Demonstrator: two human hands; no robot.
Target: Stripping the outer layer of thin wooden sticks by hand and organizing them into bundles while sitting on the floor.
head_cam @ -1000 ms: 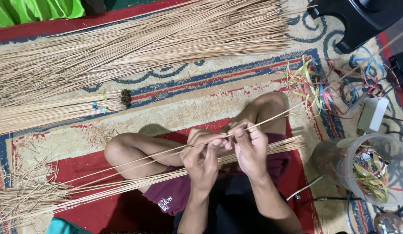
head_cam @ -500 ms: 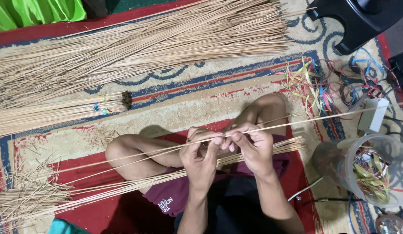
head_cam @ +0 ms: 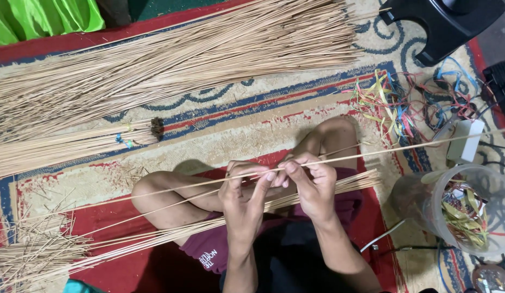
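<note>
The person sits cross-legged on a patterned rug (head_cam: pixel 220 138) and holds one long thin stick (head_cam: pixel 404 147) level across the lap, pinched from both sides near its middle. The left hand (head_cam: pixel 244 192) is closed on the stick with thumb and fingertips, its other fingers curled over the top; the right hand (head_cam: pixel 312 182) is closed on it too, thumb and forefinger meeting just beside the left hand's fingertips, so the two hands touch. From the hands the stick runs right and slightly upward to the rug's right edge, passing over a clear plastic tub (head_cam: pixel 469 214) of coloured strips, and runs left and downward toward the rug's left edge. Under the hands a loose bunch of sticks (head_cam: pixel 155 239) lies across the thighs, fanning out to a scattered heap at the rug's lower left corner. Farther up, a tied bundle (head_cam: pixel 73 144) with a dark butt end lies near the left edge, and a big pile of sticks (head_cam: pixel 198 49) spreads along the rug's far side. A tangle of coloured ribbons and wires (head_cam: pixel 404 106) lies toward the right edge, below a black plastic stool (head_cam: pixel 442 24) at the upper right corner
</note>
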